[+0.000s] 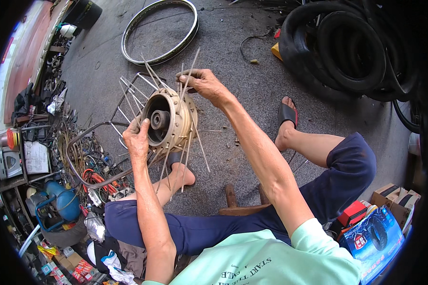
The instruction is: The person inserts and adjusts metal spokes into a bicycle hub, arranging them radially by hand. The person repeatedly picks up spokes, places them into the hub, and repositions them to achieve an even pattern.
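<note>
My left hand (137, 138) is closed on the near left edge of a metal wheel hub (189, 118), thumb over its rim. The hub is tilted up, so its hollow drum and central bearing show. Several thin metal spokes (206, 159) hang from its flanges and stick out at many angles. At the hub's upper right, my right hand (207, 86) pinches a spoke (192, 64) between thumb and fingers, above the flange. Exactly where that spoke meets the flange is hard to make out.
A bare wheel rim (124, 40) lies on the grey floor beyond the hub. Black tires (299, 52) are stacked at the far right. Tangled cables (92, 156) and a metal frame (76, 173) crowd the left. Boxes (373, 237) stand at the lower right.
</note>
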Tool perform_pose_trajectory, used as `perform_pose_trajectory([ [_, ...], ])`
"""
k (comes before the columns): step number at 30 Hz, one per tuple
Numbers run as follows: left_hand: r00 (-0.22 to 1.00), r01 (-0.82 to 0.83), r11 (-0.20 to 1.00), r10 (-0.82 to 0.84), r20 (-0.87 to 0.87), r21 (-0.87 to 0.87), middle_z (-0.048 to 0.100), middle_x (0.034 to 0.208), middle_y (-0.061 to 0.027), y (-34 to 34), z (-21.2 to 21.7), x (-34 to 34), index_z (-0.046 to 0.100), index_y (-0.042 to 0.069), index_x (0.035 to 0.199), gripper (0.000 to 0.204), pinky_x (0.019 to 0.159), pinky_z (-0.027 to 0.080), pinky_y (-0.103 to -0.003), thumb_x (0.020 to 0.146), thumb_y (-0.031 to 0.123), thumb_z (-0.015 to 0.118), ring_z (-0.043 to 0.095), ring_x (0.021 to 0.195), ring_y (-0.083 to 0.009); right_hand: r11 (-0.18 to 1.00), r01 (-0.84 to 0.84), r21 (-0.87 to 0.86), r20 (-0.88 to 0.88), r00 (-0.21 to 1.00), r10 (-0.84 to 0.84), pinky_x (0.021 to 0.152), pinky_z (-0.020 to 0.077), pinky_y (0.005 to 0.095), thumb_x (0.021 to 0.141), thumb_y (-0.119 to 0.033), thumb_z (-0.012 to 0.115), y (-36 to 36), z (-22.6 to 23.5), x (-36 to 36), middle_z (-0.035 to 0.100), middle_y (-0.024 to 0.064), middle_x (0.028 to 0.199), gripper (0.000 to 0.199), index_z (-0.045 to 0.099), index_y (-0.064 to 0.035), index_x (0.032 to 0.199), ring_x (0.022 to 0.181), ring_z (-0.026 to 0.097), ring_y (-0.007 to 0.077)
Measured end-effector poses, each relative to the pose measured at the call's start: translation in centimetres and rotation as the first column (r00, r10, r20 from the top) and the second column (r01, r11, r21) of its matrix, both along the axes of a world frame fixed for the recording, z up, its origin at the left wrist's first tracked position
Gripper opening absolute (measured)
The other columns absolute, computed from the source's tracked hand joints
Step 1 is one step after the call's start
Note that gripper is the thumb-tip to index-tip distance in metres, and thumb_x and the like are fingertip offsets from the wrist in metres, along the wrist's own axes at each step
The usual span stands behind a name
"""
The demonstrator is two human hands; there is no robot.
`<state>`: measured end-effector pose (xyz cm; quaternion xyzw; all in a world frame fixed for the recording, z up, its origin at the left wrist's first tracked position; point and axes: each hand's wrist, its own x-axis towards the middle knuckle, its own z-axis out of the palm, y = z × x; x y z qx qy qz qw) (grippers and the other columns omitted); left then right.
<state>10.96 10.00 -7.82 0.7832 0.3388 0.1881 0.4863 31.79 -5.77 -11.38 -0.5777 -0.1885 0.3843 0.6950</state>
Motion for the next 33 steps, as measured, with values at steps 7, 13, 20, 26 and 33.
perform_pose_trajectory([
  [7, 0.999, -0.027, 0.997, 0.025, -0.034, -0.077, 0.071, 0.102, -0.0078, 0.4, 0.0, 0.0, 0.066, -0.007, 0.117, 0.031, 0.083, 0.050, -0.026, 0.090, 0.008, 0.067, 0.063, 0.089, -0.0120, 0.981, 0.051, -0.188, 0.148, 0.989, -0.023, 0.081, 0.0519, 0.0382, 0.089, -0.051, 0.064, 0.7, -0.7, -0.5, 0.071, 0.0173, 0.095, 0.058, 0.070, 0.0044, 0.108, 0.091, 0.065, 0.0206],
  [13, 0.999, -0.042, 0.993, 0.040, -0.024, -0.110, 0.071, 0.101, -0.0083, 0.7, -0.2, 0.0, 0.066, -0.006, 0.116, 0.031, 0.083, 0.050, -0.027, 0.090, 0.009, 0.068, 0.063, 0.089, -0.0124, 0.988, 0.025, -0.149, 0.078, 0.997, -0.014, 0.082, 0.0520, 0.0375, 0.092, -0.047, 0.062, -1.6, -0.3, -2.1, 0.071, 0.0167, 0.092, 0.055, 0.070, 0.0052, 0.108, 0.088, 0.067, 0.0222],
  [20, 0.998, -0.070, 0.991, 0.069, -0.012, -0.118, 0.072, 0.100, -0.0082, 0.9, -0.7, -0.5, 0.066, -0.007, 0.116, 0.031, 0.079, 0.051, -0.025, 0.089, 0.009, 0.068, 0.064, 0.086, -0.0124, 0.901, 0.252, -0.353, 0.190, 0.962, -0.195, 0.096, 0.0478, 0.0468, 0.084, -0.039, 0.065, -5.5, 3.7, -9.1, 0.064, 0.0258, 0.114, 0.059, 0.057, 0.0044, 0.123, 0.110, 0.061, 0.0356],
  [26, 0.999, -0.048, 0.994, 0.045, -0.031, -0.097, 0.072, 0.099, -0.0088, 0.6, -0.4, 0.0, 0.066, -0.008, 0.117, 0.032, 0.079, 0.051, -0.025, 0.090, 0.008, 0.068, 0.064, 0.086, -0.0118, 0.849, 0.233, -0.475, 0.383, 0.923, -0.039, 0.081, 0.0540, 0.0418, 0.072, -0.028, 0.075, -6.5, 7.1, -13.9, 0.067, 0.0235, 0.096, 0.079, 0.042, 0.0080, 0.134, 0.088, 0.068, 0.0335],
  [33, 1.000, -0.024, 0.996, 0.025, 0.002, -0.085, 0.071, 0.097, -0.0068, 0.1, -0.2, 0.0, 0.065, -0.008, 0.118, 0.030, 0.078, 0.050, -0.024, 0.091, 0.006, 0.065, 0.062, 0.084, -0.0099, 0.884, 0.148, -0.443, 0.187, 0.980, -0.070, 0.079, 0.0541, 0.0419, 0.069, -0.014, 0.074, -7.1, 8.6, -12.7, 0.071, 0.0226, 0.091, 0.062, 0.053, 0.0093, 0.122, 0.089, 0.070, 0.0346],
])
